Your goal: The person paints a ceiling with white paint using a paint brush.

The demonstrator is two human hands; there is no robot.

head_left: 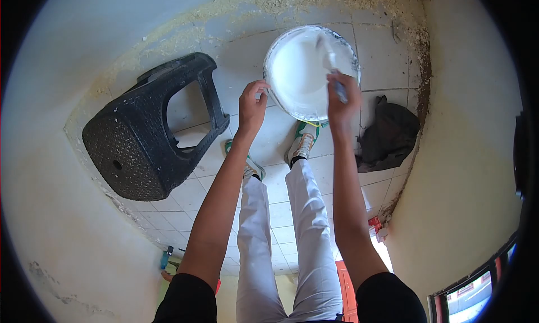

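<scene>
A round bucket (268, 59) of white paint (297, 70) stands on the floor in front of my feet, its rim smeared with paint. Closed around the handle of a paintbrush (331, 59), my right hand (343, 101) is at the bucket's right side. The brush's bristle end is over or in the paint and blurred by motion. At the left rim, my left hand (252, 107) has its fingers curled and seems to grip the edge; its fingertips are partly hidden.
A black plastic stool (140, 135) lies on its side at left. Dark crumpled cloth (390, 135) rests on the tiles right of the bucket. Flaked paint debris (236, 8) lines the wall's foot. My shoes (304, 143) are just below the bucket. Walls rise on both sides.
</scene>
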